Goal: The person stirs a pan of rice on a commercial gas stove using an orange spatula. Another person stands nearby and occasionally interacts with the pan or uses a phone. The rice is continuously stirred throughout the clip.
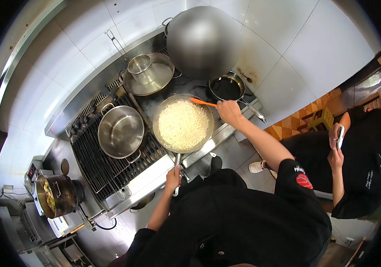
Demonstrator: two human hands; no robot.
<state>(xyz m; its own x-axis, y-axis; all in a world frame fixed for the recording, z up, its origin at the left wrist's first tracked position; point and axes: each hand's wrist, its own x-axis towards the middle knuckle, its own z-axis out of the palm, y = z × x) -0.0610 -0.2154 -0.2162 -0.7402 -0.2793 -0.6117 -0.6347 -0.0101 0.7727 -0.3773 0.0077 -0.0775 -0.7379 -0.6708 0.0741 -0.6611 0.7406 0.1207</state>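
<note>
A frying pan [157, 140] full of pale rice [183, 124] sits on the stove in front of me. My left hand [173, 178] is closed around the pan's metal handle [178, 159]. An orange spatula [204, 102] is gripped in my right hand [229, 113], its tip at the pan's far right rim, by the edge of the rice. Just beyond that hand lies a dark frying pan [226, 88] with its steel handle pointing towards the lower right. Left of the rice stands a steel pot [121, 131] with nothing visible inside, on the grill grate.
A wide pan [133, 87] behind holds a strainer-like metal vessel [139, 65]. A blurred round shape [204, 43] hides the stove's back right. At far left stands a large pot [64, 197] with food. A person in black [360, 167] holds a phone [340, 137] to my right.
</note>
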